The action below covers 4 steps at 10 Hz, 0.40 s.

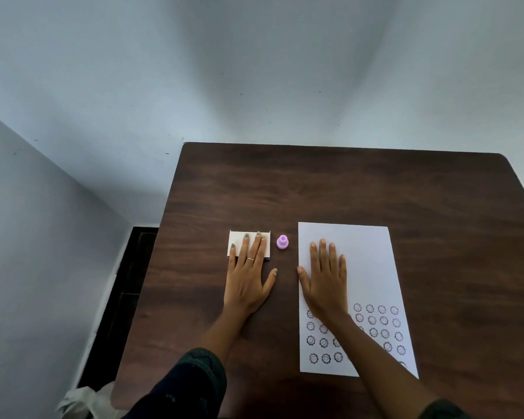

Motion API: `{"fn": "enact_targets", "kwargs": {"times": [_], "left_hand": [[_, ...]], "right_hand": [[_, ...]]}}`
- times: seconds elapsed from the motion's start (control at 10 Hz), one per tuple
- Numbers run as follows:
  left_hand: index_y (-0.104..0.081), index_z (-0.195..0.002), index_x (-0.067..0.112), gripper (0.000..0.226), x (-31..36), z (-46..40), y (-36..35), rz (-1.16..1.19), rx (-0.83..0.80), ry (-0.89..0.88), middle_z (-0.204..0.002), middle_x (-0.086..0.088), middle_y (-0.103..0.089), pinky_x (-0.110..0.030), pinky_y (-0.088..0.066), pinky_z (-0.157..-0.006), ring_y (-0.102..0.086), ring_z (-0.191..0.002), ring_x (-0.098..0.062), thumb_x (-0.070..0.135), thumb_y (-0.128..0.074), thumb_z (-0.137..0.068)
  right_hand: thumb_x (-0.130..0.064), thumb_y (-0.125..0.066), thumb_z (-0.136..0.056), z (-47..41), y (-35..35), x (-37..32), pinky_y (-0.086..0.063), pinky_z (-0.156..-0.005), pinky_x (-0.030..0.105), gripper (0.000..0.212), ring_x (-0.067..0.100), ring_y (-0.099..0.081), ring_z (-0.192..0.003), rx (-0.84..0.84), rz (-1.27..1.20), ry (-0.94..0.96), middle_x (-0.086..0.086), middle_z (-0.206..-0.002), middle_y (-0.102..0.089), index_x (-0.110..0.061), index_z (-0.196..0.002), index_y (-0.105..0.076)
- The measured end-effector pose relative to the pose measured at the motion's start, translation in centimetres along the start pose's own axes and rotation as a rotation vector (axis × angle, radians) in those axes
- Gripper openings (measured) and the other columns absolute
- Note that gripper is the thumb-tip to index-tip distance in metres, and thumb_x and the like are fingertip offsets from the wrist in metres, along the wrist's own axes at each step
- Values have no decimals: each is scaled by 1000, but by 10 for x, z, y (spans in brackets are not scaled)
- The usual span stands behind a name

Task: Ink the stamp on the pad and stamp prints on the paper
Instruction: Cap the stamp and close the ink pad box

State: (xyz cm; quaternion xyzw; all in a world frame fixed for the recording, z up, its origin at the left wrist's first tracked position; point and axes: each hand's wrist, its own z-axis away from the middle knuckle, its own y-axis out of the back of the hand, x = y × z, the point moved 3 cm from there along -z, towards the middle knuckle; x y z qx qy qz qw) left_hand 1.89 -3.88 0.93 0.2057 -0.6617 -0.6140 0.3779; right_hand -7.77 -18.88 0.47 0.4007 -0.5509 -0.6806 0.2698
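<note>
A small pink stamp [282, 243] stands upright on the dark wooden table [315, 189], between the ink pad and the paper, touched by neither hand. The ink pad [239, 241] is a white closed case with a purple lower edge; my left hand [248, 276] lies flat with its fingers spread over the lid. The white paper [366, 267] lies to the right, its near half covered with rows of round smiley prints. My right hand [325, 279] rests flat on the paper's left side, fingers apart, holding nothing.
The table's left edge [152, 267] borders a dark gap by the white wall. A crumpled white bag [85, 400] sits on the floor at the near left corner. The far half of the table holds nothing.
</note>
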Motion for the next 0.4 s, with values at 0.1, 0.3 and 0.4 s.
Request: {"fn": "enact_targets", "kwargs": {"times": [0.1,0.3,0.4], "left_hand": [[-10,-150,18,72,0,2,2,-11,1,9,-159,1,-8,-43,0,-118,1,-147,-19,54,-30,-92],[-7,-151,19,72,12,4,12,23,35,24,-159,4,-2,-41,4,-118,4,-147,-16,56,-28,-93],[-6,-151,19,71,22,-6,25,73,65,18,-159,5,-1,-40,3,-119,7,-147,-14,55,-27,-93]], "right_hand": [[-47,-30,-90,-1,0,2,-15,-115,49,64,31,-15,-142,0,9,12,12,-154,-20,-15,-144,-17],[-51,-20,-89,-6,11,0,-14,-114,47,65,32,-16,-142,10,-48,36,13,-154,-20,-15,-143,-18],[-48,-24,-90,-15,23,-3,-14,-114,48,64,33,-17,-142,46,-74,71,15,-153,-22,-12,-143,-21]]}}
